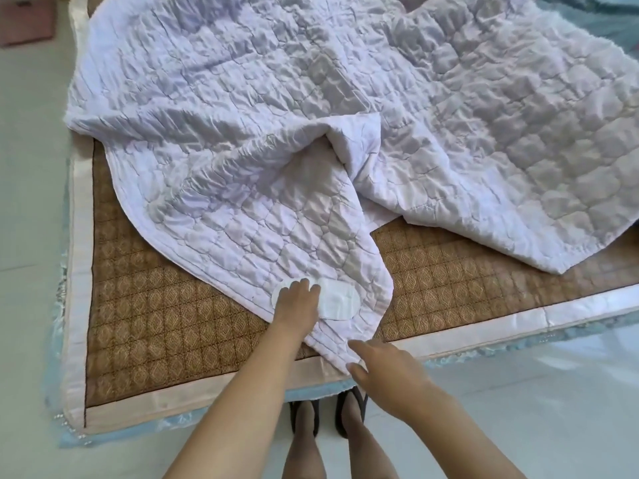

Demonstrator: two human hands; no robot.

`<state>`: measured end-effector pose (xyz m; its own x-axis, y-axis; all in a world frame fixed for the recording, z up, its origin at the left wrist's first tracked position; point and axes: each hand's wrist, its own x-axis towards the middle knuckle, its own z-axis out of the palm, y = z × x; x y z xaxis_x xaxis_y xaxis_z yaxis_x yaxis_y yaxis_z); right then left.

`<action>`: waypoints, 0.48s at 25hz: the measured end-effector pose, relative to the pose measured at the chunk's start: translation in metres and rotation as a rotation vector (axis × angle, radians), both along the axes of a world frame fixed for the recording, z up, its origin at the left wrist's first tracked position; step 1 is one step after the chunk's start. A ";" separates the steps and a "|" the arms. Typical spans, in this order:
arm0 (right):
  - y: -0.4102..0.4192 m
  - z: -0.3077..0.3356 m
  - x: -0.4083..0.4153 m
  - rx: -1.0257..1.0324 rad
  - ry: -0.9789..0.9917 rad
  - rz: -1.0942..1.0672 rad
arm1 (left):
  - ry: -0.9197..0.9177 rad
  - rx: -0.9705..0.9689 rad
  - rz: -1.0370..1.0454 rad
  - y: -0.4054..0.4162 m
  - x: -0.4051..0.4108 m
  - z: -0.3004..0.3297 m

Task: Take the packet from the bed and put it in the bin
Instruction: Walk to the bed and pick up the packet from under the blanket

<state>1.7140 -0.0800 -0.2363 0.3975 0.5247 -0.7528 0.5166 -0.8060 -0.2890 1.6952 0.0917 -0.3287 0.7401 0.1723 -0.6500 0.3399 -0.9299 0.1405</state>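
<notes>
A flat white oval packet (337,300) lies on the lower corner of a pale lilac quilt (311,133) spread over the bed. My left hand (297,300) rests palm down on the packet's left half, fingers together, covering part of it. My right hand (383,366) hovers at the quilt's bottom tip near the bed edge, fingers apart, its thumb touching the fabric. No bin is in view.
The bed carries a brown woven mat (155,299) with a peach satin border (193,399). Pale tiled floor (518,402) surrounds it. My feet in dark slippers (349,409) stand right against the bed's front edge. A reddish mat (26,20) lies at top left.
</notes>
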 end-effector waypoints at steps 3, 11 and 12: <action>-0.001 -0.019 0.002 -0.018 -0.002 -0.001 | -0.041 0.033 -0.041 0.005 0.009 -0.032; -0.002 -0.014 0.015 -0.033 -0.011 -0.035 | -0.098 0.063 -0.155 0.003 0.009 -0.037; 0.000 -0.011 0.017 -0.027 -0.013 -0.036 | -0.077 0.003 -0.127 0.005 0.008 -0.034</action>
